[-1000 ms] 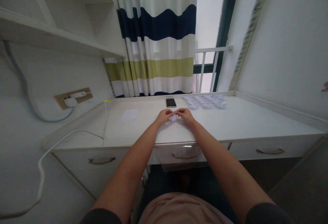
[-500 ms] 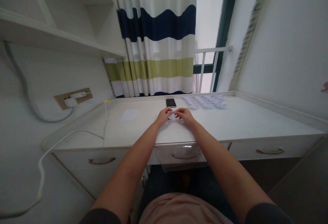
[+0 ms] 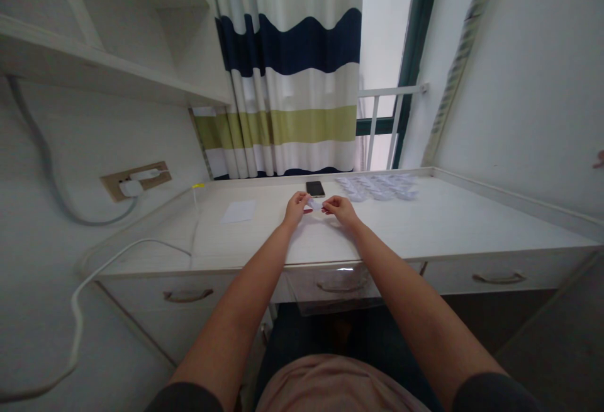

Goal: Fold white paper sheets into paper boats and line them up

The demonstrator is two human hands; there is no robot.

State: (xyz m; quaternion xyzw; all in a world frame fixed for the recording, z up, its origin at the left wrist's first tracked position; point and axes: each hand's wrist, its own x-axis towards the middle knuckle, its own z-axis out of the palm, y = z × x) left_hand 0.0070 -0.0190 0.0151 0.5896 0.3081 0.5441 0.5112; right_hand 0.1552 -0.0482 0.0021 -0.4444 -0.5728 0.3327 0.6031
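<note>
My left hand [image 3: 296, 207] and my right hand [image 3: 340, 209] meet above the middle of the white desk [image 3: 425, 229]. Both pinch a small folded white paper piece [image 3: 315, 205] between their fingertips, held just off the desk surface. A dark phone [image 3: 314, 189] lies flat right behind the hands. A flat white sheet of paper [image 3: 238, 211] rests to the left of my left hand. Several small folded paper pieces [image 3: 377, 187] lie in a cluster at the back right.
A striped curtain [image 3: 287, 66] hangs behind the desk beside a window with a white rail [image 3: 391, 91]. A wall socket [image 3: 136, 180] with a plug and white cable [image 3: 94, 273] is at the left. Shelves [image 3: 94, 66] hang above. Desk drawers [image 3: 189, 294] face me.
Both hands have lifted slightly and moved a little farther from me toward the phone, still pinching the small paper; my left hand's fingers have shifted on it.
</note>
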